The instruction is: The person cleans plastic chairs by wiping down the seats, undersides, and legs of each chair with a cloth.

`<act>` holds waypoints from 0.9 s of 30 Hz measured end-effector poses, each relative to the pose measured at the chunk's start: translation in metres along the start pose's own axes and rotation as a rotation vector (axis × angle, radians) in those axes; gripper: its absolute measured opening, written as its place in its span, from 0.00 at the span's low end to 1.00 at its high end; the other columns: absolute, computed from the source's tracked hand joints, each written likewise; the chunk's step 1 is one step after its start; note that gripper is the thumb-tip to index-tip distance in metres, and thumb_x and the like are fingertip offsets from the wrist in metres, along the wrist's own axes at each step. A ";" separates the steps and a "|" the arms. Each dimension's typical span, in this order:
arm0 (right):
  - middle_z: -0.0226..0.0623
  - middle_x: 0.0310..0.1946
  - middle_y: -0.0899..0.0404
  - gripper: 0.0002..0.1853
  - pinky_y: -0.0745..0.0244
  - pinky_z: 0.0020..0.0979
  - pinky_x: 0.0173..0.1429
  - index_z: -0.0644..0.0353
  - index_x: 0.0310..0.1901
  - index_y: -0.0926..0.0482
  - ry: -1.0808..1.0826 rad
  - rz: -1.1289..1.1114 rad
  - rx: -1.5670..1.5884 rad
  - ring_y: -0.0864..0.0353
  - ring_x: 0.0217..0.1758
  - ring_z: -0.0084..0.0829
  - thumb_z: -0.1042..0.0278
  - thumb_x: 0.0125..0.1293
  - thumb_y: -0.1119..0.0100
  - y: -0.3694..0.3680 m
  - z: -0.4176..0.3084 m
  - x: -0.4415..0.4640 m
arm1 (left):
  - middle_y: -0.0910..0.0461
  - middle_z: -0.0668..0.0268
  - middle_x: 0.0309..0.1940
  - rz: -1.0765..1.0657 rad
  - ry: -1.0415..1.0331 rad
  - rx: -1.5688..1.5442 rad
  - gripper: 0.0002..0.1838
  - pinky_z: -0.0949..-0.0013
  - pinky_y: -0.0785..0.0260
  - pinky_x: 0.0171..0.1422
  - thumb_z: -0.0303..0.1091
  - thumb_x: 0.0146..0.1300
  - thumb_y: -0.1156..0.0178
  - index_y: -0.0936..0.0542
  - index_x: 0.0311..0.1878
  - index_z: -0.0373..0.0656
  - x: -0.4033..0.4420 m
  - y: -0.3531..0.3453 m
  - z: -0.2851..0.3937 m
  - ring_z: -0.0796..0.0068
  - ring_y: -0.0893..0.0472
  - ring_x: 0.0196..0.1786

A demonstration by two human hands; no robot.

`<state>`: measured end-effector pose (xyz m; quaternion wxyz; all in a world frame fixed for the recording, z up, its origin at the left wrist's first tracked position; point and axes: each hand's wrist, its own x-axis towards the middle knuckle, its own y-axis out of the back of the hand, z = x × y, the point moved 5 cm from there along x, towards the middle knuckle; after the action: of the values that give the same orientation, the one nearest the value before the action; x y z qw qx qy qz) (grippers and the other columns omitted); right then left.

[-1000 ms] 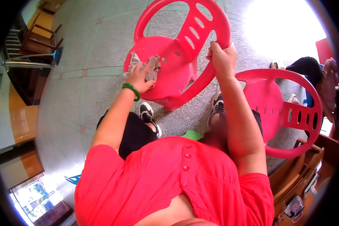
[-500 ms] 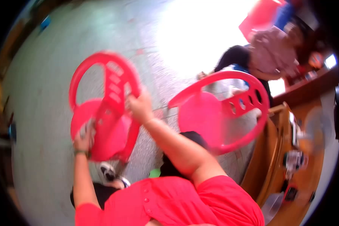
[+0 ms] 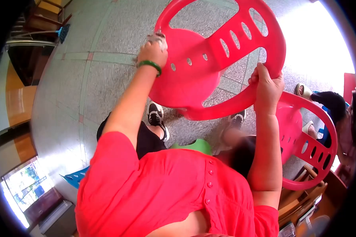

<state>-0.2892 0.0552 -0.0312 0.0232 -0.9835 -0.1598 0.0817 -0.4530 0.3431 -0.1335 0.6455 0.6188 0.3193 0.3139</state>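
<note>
A red plastic chair (image 3: 186, 81) with a slotted backrest is held up, tilted, in front of me. My right hand (image 3: 268, 87) is closed round its curved arm rim on the right. At the left edge of the seat is my left hand (image 3: 152, 54), with a green bangle at the wrist. It presses a crumpled greyish cloth (image 3: 158, 39) against the chair, its fingers partly hidden. Close by my right forearm stands a second red plastic chair (image 3: 289, 122), partly covered by the arm.
A green plastic stool (image 3: 195, 146) shows between my legs, above the speckled tile floor (image 3: 103, 85). Another person's dark-clad leg (image 3: 330, 103) is at the right. Wooden furniture (image 3: 296, 201) lies lower right, and a blue plastic piece (image 3: 74, 177) lower left.
My view has turned. The held chair now appears farther right and higher, its backrest swung to the right. The left hand has shifted to the seat's outer edge; the right hand still grips the arm.
</note>
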 end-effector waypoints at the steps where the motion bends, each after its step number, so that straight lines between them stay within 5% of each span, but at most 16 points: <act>1: 0.31 0.17 0.29 0.06 0.32 0.24 0.23 0.62 0.28 0.29 -0.008 -0.009 -0.001 0.30 0.18 0.22 0.76 0.61 0.44 0.001 0.002 0.000 | 0.21 0.47 0.44 -0.109 0.078 -0.146 0.23 0.53 0.30 0.56 0.47 0.57 0.44 0.22 0.47 0.38 0.018 0.006 -0.008 0.50 0.21 0.49; 3: 0.32 0.18 0.29 0.05 0.33 0.25 0.23 0.63 0.29 0.29 -0.014 0.000 0.007 0.31 0.18 0.22 0.76 0.61 0.44 0.001 0.001 0.000 | 0.20 0.46 0.43 -0.067 0.197 -0.469 0.27 0.54 0.29 0.53 0.53 0.56 0.45 0.21 0.43 0.34 0.044 0.031 -0.020 0.47 0.21 0.49; 6: 0.32 0.18 0.28 0.05 0.32 0.23 0.23 0.63 0.33 0.31 -0.016 -0.007 0.038 0.30 0.17 0.22 0.76 0.60 0.44 0.001 0.003 0.000 | 0.20 0.49 0.46 0.200 0.166 -0.381 0.25 0.54 0.30 0.56 0.50 0.55 0.44 0.21 0.45 0.36 0.077 0.036 -0.027 0.47 0.23 0.53; 9: 0.32 0.18 0.28 0.05 0.33 0.24 0.23 0.63 0.34 0.31 -0.002 -0.022 0.045 0.30 0.17 0.22 0.76 0.61 0.44 0.000 0.003 0.000 | 0.22 0.51 0.49 -0.089 0.287 -0.236 0.27 0.57 0.33 0.63 0.49 0.58 0.44 0.24 0.51 0.35 0.075 0.000 0.015 0.51 0.27 0.57; 10: 0.32 0.18 0.28 0.05 0.33 0.24 0.23 0.63 0.34 0.31 0.003 -0.015 0.032 0.30 0.17 0.22 0.76 0.61 0.44 0.000 0.004 0.001 | 0.25 0.55 0.55 0.169 0.288 -0.045 0.28 0.61 0.34 0.63 0.48 0.59 0.45 0.26 0.56 0.37 0.073 -0.025 0.022 0.56 0.29 0.59; 13: 0.32 0.17 0.28 0.04 0.33 0.24 0.23 0.62 0.31 0.31 0.028 -0.030 0.030 0.30 0.16 0.21 0.77 0.59 0.45 -0.001 0.000 0.001 | 0.29 0.57 0.58 0.099 0.240 -0.050 0.27 0.61 0.34 0.62 0.47 0.59 0.45 0.27 0.57 0.39 0.052 -0.030 0.050 0.59 0.31 0.60; 15: 0.32 0.18 0.29 0.05 0.32 0.25 0.24 0.64 0.29 0.29 0.009 -0.014 0.022 0.31 0.18 0.22 0.77 0.60 0.43 -0.001 -0.001 0.000 | 0.29 0.58 0.57 -0.019 -0.169 0.098 0.24 0.59 0.33 0.61 0.43 0.58 0.44 0.26 0.54 0.39 0.038 -0.036 0.085 0.59 0.31 0.59; 16: 0.32 0.18 0.29 0.05 0.32 0.25 0.24 0.64 0.29 0.29 0.004 -0.007 0.023 0.31 0.18 0.22 0.77 0.60 0.43 -0.002 0.000 0.000 | 0.28 0.60 0.55 0.115 -0.301 0.056 0.21 0.59 0.33 0.61 0.40 0.56 0.44 0.25 0.52 0.39 0.032 -0.069 0.100 0.60 0.31 0.58; 20: 0.32 0.17 0.29 0.03 0.32 0.24 0.22 0.63 0.31 0.31 0.015 0.001 0.040 0.30 0.16 0.22 0.78 0.58 0.46 0.000 0.004 0.003 | 0.23 0.56 0.47 0.158 -0.524 -0.256 0.15 0.58 0.36 0.60 0.38 0.55 0.47 0.22 0.42 0.38 -0.027 -0.038 0.151 0.56 0.28 0.53; 22: 0.32 0.17 0.28 0.03 0.31 0.25 0.22 0.63 0.31 0.31 0.058 -0.018 0.039 0.29 0.16 0.22 0.77 0.58 0.46 0.000 0.004 0.005 | 0.21 0.54 0.43 -0.291 -0.763 -0.245 0.14 0.57 0.35 0.59 0.36 0.55 0.47 0.22 0.41 0.39 -0.049 -0.026 0.169 0.54 0.27 0.52; 24: 0.32 0.17 0.28 0.03 0.30 0.25 0.21 0.64 0.31 0.30 0.057 0.003 0.026 0.29 0.16 0.22 0.76 0.57 0.46 0.001 0.005 0.007 | 0.19 0.58 0.36 -0.264 -0.746 -0.331 0.13 0.61 0.29 0.51 0.30 0.56 0.48 0.22 0.43 0.39 -0.047 -0.025 0.155 0.62 0.22 0.44; 25: 0.32 0.17 0.27 0.03 0.30 0.25 0.21 0.64 0.31 0.30 0.073 -0.006 -0.001 0.28 0.16 0.21 0.76 0.57 0.46 0.001 0.004 0.008 | 0.19 0.59 0.34 -0.442 -0.759 -0.606 0.11 0.61 0.29 0.48 0.33 0.57 0.48 0.22 0.41 0.42 -0.040 -0.027 0.151 0.60 0.21 0.41; 27: 0.32 0.18 0.27 0.05 0.30 0.25 0.21 0.65 0.32 0.30 0.078 -0.011 0.003 0.27 0.16 0.21 0.75 0.55 0.46 0.000 0.005 0.007 | 0.20 0.60 0.28 -0.769 -0.336 -1.287 0.08 0.60 0.28 0.41 0.33 0.56 0.48 0.23 0.37 0.43 -0.040 -0.011 0.145 0.55 0.21 0.32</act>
<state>-0.2838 0.0570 -0.0373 0.0314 -0.9850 -0.1638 0.0432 -0.3613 0.2237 -0.1387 0.9820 0.0058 0.1640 0.0931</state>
